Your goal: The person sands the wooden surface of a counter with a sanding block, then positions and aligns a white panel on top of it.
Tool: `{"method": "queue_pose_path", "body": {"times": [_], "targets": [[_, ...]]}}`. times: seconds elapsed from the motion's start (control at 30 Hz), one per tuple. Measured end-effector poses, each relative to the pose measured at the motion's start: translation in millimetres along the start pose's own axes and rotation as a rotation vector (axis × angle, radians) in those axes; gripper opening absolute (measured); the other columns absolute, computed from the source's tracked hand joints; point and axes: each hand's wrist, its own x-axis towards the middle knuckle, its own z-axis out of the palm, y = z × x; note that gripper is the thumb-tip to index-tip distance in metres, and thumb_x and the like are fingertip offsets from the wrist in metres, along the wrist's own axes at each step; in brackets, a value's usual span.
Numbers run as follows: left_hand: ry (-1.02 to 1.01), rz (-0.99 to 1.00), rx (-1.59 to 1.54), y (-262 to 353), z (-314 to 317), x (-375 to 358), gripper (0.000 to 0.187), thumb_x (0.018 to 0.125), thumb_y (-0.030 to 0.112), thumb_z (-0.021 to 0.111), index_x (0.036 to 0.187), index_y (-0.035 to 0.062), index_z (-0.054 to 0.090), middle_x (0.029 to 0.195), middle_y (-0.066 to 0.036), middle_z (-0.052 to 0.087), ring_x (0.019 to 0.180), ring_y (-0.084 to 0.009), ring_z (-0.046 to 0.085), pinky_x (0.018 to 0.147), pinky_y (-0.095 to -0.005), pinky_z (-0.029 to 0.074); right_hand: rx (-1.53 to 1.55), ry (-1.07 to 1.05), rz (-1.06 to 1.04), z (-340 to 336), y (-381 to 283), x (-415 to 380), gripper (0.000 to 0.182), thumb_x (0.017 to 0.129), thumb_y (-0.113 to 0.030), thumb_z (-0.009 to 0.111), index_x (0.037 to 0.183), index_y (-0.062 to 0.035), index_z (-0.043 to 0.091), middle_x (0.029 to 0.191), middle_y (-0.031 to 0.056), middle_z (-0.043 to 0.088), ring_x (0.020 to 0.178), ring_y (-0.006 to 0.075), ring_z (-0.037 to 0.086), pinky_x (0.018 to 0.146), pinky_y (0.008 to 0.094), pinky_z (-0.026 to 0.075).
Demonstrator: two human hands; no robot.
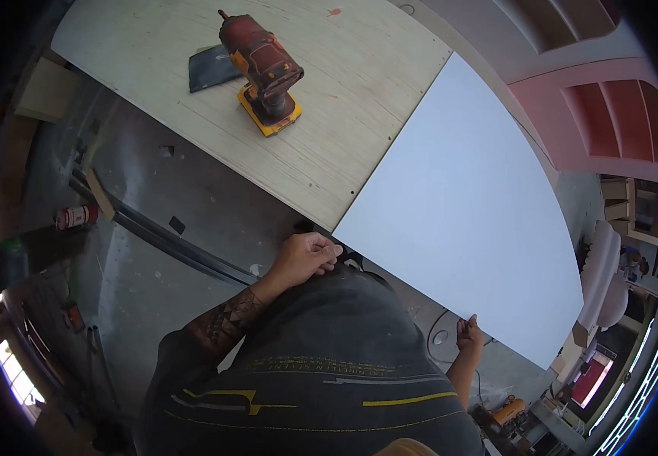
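Observation:
A large white panel lies flat, its left edge against the plywood sheet. Just short of the corner where the two boards meet is my left hand. Its fingers are curled, with thumb and forefinger together; whatever they may hold is too small or hidden to make out. My right hand is at the panel's near edge, thumb tip on the rim and fingers curled below it. On the plywood stands a red and black cordless impact driver with a yellow battery, beside a dark flat phone-like object.
Pink shelving stands beyond the panel. Long dark strips and a red cylinder lie on the grey floor at left. An orange tool and a cable are at lower right. Dark screw heads dot the plywood's edge.

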Motion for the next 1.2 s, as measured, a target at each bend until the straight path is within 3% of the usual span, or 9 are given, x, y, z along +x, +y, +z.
{"method": "queue_pose_path", "body": {"times": [0.1,0.53,0.63,0.7,0.73,0.8,0.93,1.03,1.2], "targets": [[-0.052,-0.145,-0.419,-13.9,12.9,19.6,0.039,0.103,0.035,0.079,0.112,-0.0014,0.072,0.104,-0.011,0.078,0.091,-0.0165,0.076,0.079,-0.0295,0.062,0.013,-0.011,0.001,3.7,-3.4,-9.3,0.062,0.106,-0.040,0.073,0.142,0.0062,0.054,0.140,0.0239,0.060,0.127,0.0363,0.064,0.108,0.0419,0.060],[0.092,-0.142,-0.337,-8.6,25.1,21.1,0.042,0.101,0.033,0.081,0.110,-0.0060,0.069,0.092,-0.013,0.076,0.079,-0.0169,0.075,0.072,-0.0314,0.064,0.065,-0.025,-0.010,-0.4,3.4,-2.4,0.062,0.104,-0.041,0.074,0.142,0.0037,0.056,0.145,0.0211,0.057,0.135,0.0347,0.058,0.114,0.0415,0.055],[0.179,-0.103,-0.244,-7.7,28.1,17.4,0.041,0.100,0.031,0.082,0.111,-0.0064,0.068,0.094,-0.013,0.076,0.079,-0.0170,0.075,0.072,-0.0318,0.065,-0.011,-0.023,-0.067,-0.1,-2.9,-17.5,0.057,0.104,-0.041,0.076,0.133,0.0063,0.060,0.127,0.0225,0.068,0.117,0.0338,0.070,0.099,0.0415,0.064],[0.205,-0.104,-0.328,-8.4,31.4,16.5,0.040,0.099,0.028,0.083,0.111,-0.0068,0.068,0.098,-0.014,0.076,0.082,-0.0187,0.077,0.073,-0.0326,0.065,-0.482,-0.051,-0.040,0.1,-27.5,-37.7,0.054,0.103,-0.041,0.077,0.118,0.0095,0.065,0.097,0.0201,0.075,0.085,0.0318,0.077,0.074,0.0411,0.068],[0.209,-0.095,-0.338,-9.1,33.7,17.0,0.040,0.099,0.028,0.083,0.111,-0.0068,0.068,0.098,-0.014,0.076,0.082,-0.0187,0.077,0.073,-0.0326,0.065,-0.485,-0.056,-0.053,5.8,-39.6,-43.7,0.054,0.103,-0.041,0.077,0.118,0.0095,0.065,0.097,0.0201,0.075,0.085,0.0318,0.077,0.074,0.0411,0.068],[0.220,-0.097,-0.454,-12.7,37.2,16.9,0.039,0.099,0.027,0.082,0.110,-0.0080,0.067,0.099,-0.016,0.077,0.084,-0.0208,0.078,0.073,-0.0323,0.065,-0.678,-0.107,-0.242,34.5,-68.6,-63.9,0.051,0.104,-0.043,0.075,0.103,0.0076,0.066,0.074,0.0160,0.071,0.060,0.0280,0.072,0.056,0.0413,0.065],[0.245,-0.127,-0.498,-6.0,44.7,13.5,0.038,0.100,0.025,0.082,0.112,-0.0072,0.066,0.102,-0.017,0.076,0.087,-0.0241,0.078,0.078,-0.0357,0.065,-0.785,-0.264,-0.772,129.6,-156.9,-88.6,0.039,0.105,-0.037,0.074,0.097,0.0007,0.066,0.077,0.0104,0.071,0.065,0.0151,0.065,0.063,0.0311,0.059],[0.317,-0.143,-0.478,-4.6,51.6,11.7,0.036,0.101,0.025,0.080,0.112,-0.0071,0.066,0.102,-0.018,0.076,0.087,-0.0256,0.078,0.078,-0.0372,0.065,-0.932,-0.374,-1.239,225.3,-218.7,-101.4,0.039,0.103,-0.033,0.075,0.090,0.0022,0.066,0.077,0.0068,0.070,0.068,0.0133,0.061,0.066,0.0314,0.051],[0.406,-0.064,-0.390,-7.6,62.1,12.3,0.032,0.102,0.023,0.078,0.108,-0.0081,0.068,0.094,-0.017,0.078,0.078,-0.0215,0.078,0.069,-0.0320,0.065,-0.922,-0.492,-1.776,399.9,-286.8,-115.1,0.045,0.097,-0.032,0.082,0.121,0.0040,0.069,0.118,0.0263,0.073,0.109,0.0392,0.072,0.096,0.0467,0.058]]}}
